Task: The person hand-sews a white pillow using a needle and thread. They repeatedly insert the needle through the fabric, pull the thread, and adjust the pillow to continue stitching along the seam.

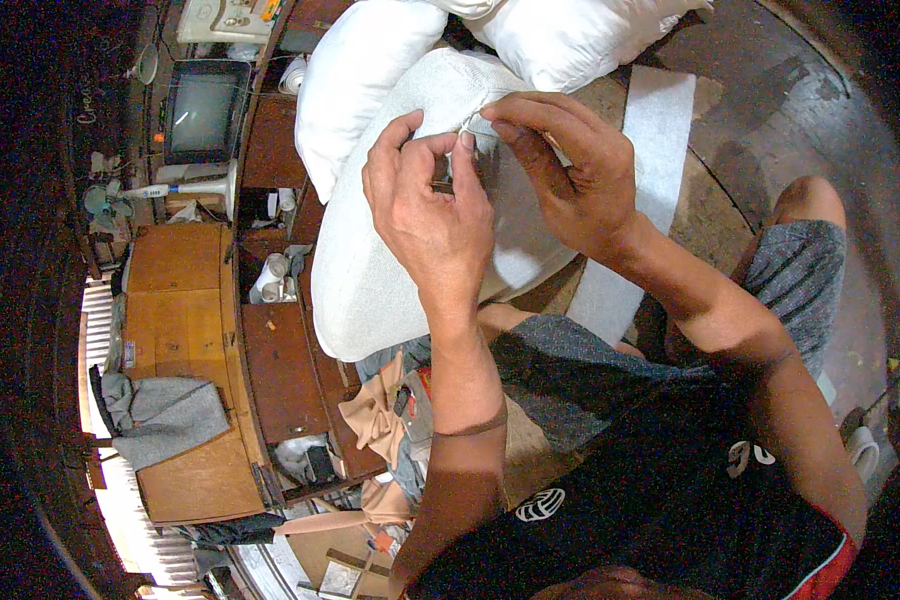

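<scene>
head view: a pale grey fabric cushion (360, 290) lies beneath and just beyond the person's hands, its long axis appearing to run from near left to far right. at its far part a thin white strand (470, 122) shows between the fingertips, the key relation here: it lies just left of the right fingertips and just beyond the left thumb tip, neither hand clearly nearer. right hand (585, 175): thumb and forefinger brought together, apparently pinching the strand. left hand (425, 205): bent over the cushion, thumb and forefinger parted below their tips; i cannot tell whether those tips grip anything. beyond lie white pillows (365, 90); to the right, a long whitish strip (660, 120); to the left, a brown wooden cabinet (280, 360).
</scene>
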Demonstrator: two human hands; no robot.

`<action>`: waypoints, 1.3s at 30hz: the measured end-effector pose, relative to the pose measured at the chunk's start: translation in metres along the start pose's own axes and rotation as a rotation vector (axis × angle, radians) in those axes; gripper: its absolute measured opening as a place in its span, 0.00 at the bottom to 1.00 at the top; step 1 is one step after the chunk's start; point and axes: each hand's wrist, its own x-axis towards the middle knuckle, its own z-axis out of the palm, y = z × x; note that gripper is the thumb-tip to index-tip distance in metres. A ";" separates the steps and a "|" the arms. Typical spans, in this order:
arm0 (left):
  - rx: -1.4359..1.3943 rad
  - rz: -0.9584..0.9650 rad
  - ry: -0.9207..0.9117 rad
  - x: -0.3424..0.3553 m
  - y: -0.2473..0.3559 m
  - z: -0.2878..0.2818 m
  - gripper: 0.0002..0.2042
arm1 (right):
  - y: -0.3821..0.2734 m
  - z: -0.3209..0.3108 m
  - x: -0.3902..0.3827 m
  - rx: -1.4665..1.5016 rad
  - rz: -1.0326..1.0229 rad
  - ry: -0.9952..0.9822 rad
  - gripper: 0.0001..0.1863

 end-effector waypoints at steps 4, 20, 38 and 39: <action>0.011 -0.006 0.019 -0.002 -0.002 0.002 0.05 | 0.001 0.001 -0.001 0.007 0.001 -0.003 0.11; 0.036 0.023 0.036 -0.003 -0.002 0.005 0.04 | 0.000 -0.001 -0.002 -0.030 -0.022 -0.021 0.12; 0.018 0.043 0.053 -0.005 -0.004 0.005 0.05 | -0.004 -0.001 -0.003 -0.124 0.000 -0.028 0.09; 0.018 0.047 0.052 -0.006 -0.005 0.005 0.05 | -0.005 -0.001 -0.003 -0.138 -0.002 -0.036 0.09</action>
